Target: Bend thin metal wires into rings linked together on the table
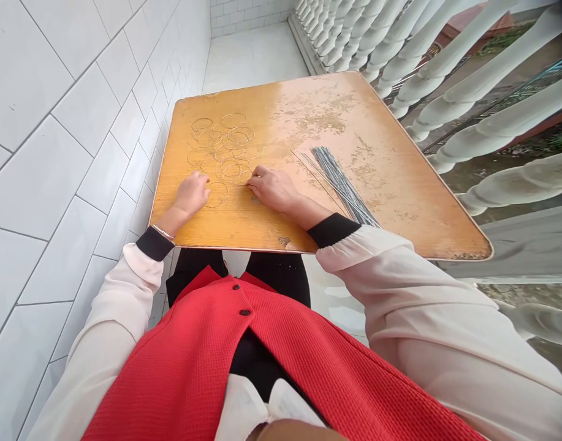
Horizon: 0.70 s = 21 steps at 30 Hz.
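Several thin wire rings [235, 136] lie spread over one another on the left part of a worn wooden table [244, 226]. My left hand [192, 193] is closed, fingers curled, at the near left of these rings. One wire ring [227, 195] meets its fingertips and stretches to the right. Across from it, my right hand [274, 188] is pinched, fingertips close to the table, beside the nearest rings. Whatever is between those fingertips is too small to make out. Right of that hand lies a bundle of straight grey wires [338, 180], partly behind my forearm.
A few loose wires [320, 176] lie along the bundle's left side. A white tiled wall [92, 135] runs close on the left. White balusters [446, 116] line the right side. The tabletop's surface is peeled in patches [326, 122].
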Available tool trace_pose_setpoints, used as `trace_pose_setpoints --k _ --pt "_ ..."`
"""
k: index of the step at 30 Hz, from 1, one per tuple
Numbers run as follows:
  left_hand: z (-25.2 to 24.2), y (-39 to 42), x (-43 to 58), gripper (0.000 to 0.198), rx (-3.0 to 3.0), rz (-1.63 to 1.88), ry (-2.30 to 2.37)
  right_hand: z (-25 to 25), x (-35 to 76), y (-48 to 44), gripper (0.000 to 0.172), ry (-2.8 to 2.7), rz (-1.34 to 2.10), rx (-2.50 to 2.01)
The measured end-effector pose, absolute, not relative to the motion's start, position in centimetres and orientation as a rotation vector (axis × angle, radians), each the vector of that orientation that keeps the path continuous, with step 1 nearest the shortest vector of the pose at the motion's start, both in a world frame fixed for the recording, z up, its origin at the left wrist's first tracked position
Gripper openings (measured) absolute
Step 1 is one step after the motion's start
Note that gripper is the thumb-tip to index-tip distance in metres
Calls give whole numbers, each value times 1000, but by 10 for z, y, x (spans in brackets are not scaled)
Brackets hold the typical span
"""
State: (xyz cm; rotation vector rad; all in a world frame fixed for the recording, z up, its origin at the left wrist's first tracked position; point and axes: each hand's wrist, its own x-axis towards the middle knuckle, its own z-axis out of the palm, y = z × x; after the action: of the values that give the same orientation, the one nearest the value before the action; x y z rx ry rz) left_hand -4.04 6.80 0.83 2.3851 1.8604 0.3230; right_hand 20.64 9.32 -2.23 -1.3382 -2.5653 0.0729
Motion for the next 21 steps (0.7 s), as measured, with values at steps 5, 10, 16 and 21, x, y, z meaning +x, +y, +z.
trace_pose_setpoints --k 5,10,16,21 --pt "8 68 -34 35 2460 157 1886 -6 191 87 38 -2685 23 -1543" --pt "6 71 -34 38 2504 138 1921 -3 191 83 33 -2724 -52 -1516" --pt "2 77 -34 41 2555 108 1891 -10 193 85 36 -2665 -29 -1472" --pt "2 79 -32 43 2567 98 1885 -16 194 88 42 -2645 6 -1422"
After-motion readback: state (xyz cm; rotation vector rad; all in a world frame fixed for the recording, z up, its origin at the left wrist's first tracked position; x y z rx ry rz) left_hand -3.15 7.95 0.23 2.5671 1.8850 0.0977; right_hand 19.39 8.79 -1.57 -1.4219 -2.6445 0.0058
